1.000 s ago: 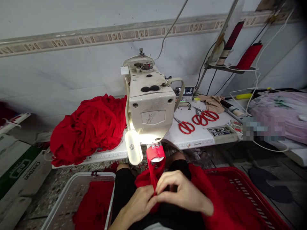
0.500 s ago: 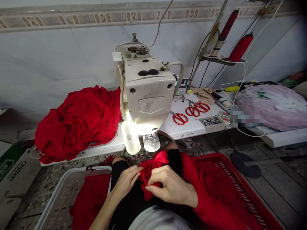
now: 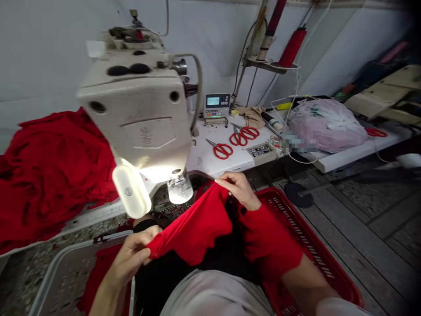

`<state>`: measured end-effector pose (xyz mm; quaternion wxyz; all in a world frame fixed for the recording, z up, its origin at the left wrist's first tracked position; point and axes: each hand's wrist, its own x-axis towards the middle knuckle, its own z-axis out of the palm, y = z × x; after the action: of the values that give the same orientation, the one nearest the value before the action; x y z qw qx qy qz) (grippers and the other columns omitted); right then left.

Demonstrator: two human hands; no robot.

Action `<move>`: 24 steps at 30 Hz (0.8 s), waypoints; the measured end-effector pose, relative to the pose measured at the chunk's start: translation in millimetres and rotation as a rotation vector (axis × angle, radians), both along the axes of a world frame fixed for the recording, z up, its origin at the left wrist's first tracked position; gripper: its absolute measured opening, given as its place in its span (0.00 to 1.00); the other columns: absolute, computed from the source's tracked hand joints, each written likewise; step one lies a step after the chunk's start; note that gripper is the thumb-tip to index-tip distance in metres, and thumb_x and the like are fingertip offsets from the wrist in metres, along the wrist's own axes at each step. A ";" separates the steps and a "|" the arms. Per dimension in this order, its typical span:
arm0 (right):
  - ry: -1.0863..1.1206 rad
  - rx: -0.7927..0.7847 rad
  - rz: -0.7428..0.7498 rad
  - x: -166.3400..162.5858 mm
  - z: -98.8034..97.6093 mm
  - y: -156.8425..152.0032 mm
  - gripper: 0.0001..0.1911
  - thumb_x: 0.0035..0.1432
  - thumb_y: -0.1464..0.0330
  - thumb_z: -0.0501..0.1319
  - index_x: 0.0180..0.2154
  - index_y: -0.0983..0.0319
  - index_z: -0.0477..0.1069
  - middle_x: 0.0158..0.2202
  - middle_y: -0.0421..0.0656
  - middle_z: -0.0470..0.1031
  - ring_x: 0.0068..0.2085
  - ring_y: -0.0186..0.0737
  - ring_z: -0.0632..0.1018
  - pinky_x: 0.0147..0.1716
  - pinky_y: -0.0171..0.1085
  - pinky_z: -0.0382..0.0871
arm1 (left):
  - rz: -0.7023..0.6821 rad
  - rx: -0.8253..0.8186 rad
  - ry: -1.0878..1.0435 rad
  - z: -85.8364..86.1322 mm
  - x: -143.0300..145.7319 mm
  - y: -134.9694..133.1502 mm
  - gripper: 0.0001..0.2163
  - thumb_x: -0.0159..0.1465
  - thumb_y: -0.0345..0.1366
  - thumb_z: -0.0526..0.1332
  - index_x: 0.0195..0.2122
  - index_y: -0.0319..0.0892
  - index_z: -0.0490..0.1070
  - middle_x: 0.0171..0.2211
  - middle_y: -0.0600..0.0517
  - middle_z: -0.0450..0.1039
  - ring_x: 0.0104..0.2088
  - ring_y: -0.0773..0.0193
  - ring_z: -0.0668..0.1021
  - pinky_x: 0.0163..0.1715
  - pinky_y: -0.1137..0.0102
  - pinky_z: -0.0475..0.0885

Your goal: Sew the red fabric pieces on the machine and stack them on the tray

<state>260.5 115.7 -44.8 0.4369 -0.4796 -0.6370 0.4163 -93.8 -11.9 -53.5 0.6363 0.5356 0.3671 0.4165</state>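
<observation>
A piece of red fabric (image 3: 197,224) is stretched at a slant above my lap. My left hand (image 3: 133,252) pinches its lower left corner, and my right hand (image 3: 240,188) pinches the upper right end between thumb and fingers. More red cloth (image 3: 269,239) lies around my right wrist and forearm. Just beyond the held fabric stands a sewing machine (image 3: 144,127) with its lamp lit; its presser area (image 3: 180,188) is close behind the fabric's upper edge. The fabric is apart from the needle area.
Red cloth is heaped (image 3: 59,162) left of the machine. Red-handled scissors (image 3: 222,151) and a control panel (image 3: 217,105) are on the table. A white basket (image 3: 59,267) stands left, a red basket (image 3: 305,232) right. Thread cones (image 3: 292,48) and a pale plastic-wrapped bundle (image 3: 325,125) are farther right.
My hands have moved apart, the right one up and forward, the left one leftward, drawing the bunched red fabric out taut. The view has shifted right and closer to the machine.
</observation>
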 end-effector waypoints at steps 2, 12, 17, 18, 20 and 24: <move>-0.060 -0.006 -0.042 -5.9 -17.2 0.0 0.16 0.64 0.57 0.65 0.31 0.63 0.79 0.24 0.39 0.74 0.26 0.37 0.73 0.31 0.36 0.67 | -0.002 0.007 0.119 4.7 -6.6 7.8 0.23 0.66 0.55 0.64 0.21 0.43 0.71 0.22 0.52 0.67 0.29 0.58 0.72 0.42 0.61 0.70; -0.262 -0.075 0.678 -87.6 -17.2 -60.2 0.20 0.61 0.50 0.68 0.38 0.60 0.82 0.29 0.36 0.80 0.30 0.33 0.76 0.31 0.30 0.64 | -0.302 -0.031 0.708 10.6 42.2 31.8 0.16 0.69 0.47 0.62 0.31 0.41 0.78 0.27 0.51 0.76 0.30 0.60 0.76 0.32 0.72 0.68; -0.179 0.005 0.670 -59.0 -6.5 -48.9 0.16 0.63 0.55 0.68 0.33 0.61 0.83 0.29 0.39 0.81 0.31 0.35 0.79 0.34 0.32 0.67 | -0.181 -0.030 0.620 2.8 40.5 26.7 0.15 0.69 0.45 0.63 0.32 0.40 0.78 0.26 0.53 0.73 0.26 0.65 0.72 0.28 0.74 0.66; -0.136 0.005 0.640 -54.5 -3.9 -48.5 0.15 0.64 0.56 0.68 0.33 0.61 0.83 0.30 0.40 0.81 0.32 0.37 0.79 0.35 0.32 0.68 | -0.126 -0.025 0.599 3.0 42.1 24.2 0.14 0.69 0.44 0.62 0.33 0.40 0.79 0.27 0.53 0.73 0.26 0.65 0.72 0.28 0.74 0.67; -0.035 -0.043 0.557 -49.8 0.2 -50.1 0.15 0.65 0.57 0.67 0.34 0.62 0.83 0.32 0.42 0.81 0.32 0.37 0.80 0.34 0.33 0.70 | 0.020 -0.014 0.559 4.0 48.4 19.0 0.13 0.69 0.44 0.63 0.35 0.39 0.79 0.28 0.52 0.74 0.28 0.65 0.73 0.30 0.74 0.68; 0.135 -0.274 0.434 -53.0 3.0 -54.3 0.17 0.65 0.56 0.66 0.33 0.63 0.82 0.30 0.41 0.76 0.27 0.36 0.77 0.26 0.33 0.71 | 0.273 0.009 0.408 6.0 59.1 16.0 0.12 0.66 0.42 0.67 0.41 0.38 0.80 0.25 0.54 0.70 0.24 0.69 0.70 0.25 0.75 0.65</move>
<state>207.5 61.3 -41.8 0.3099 -0.3574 -0.6321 0.6138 -34.7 4.1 -47.5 0.4845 0.5566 0.5552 0.3836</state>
